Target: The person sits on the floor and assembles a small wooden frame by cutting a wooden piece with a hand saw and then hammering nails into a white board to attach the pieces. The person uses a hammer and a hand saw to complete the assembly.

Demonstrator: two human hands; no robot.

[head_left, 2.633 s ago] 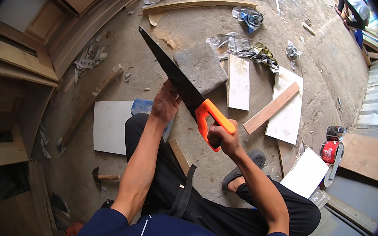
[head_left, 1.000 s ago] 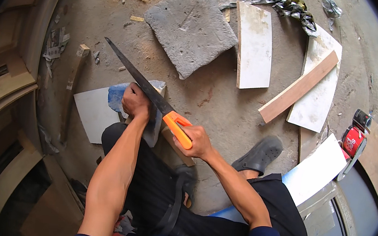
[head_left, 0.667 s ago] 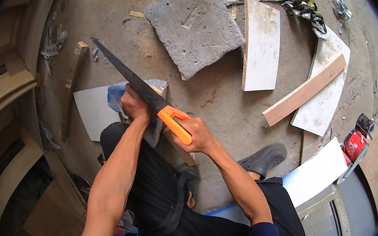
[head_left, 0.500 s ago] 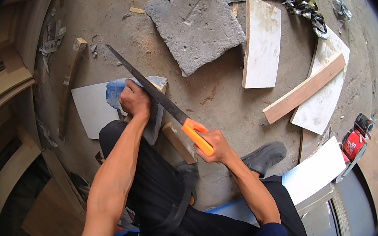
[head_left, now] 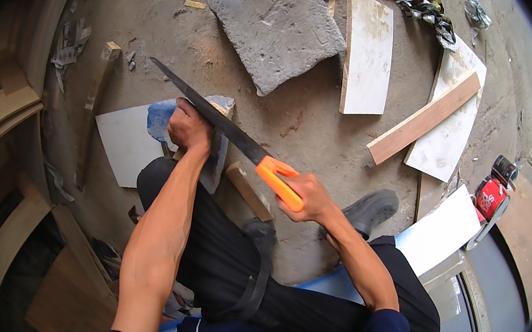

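Observation:
My right hand (head_left: pixel 307 198) is wrapped round the orange handle (head_left: pixel 279 182) of a handsaw. Its dark blade (head_left: pixel 233 135) slants up to the left, passing close beside my left hand (head_left: pixel 190 126). That hand is closed, pressing down over a blue-stained block (head_left: pixel 215 160) in front of my bent knee. A bit of pale wood (head_left: pixel 179 153) shows below its heel; most of what it grips is hidden. A white board (head_left: pixel 125 143) lies under the block's left side. Near the saw handle, a short wooden offcut (head_left: pixel 248 191) rests by my shoe.
A rough concrete slab (head_left: pixel 278 33) lies ahead. To its right are white curved boards (head_left: pixel 367 56) and a brown wood strip (head_left: pixel 424 117). A red and black tool (head_left: pixel 491 197) stands far right. Wooden frames (head_left: pixel 3 110) line the left; a narrow stick (head_left: pixel 97 107) lies near them.
The whole view has shifted slightly. The saw has slid back a little toward the lower right. My left hand keeps its place on the block.

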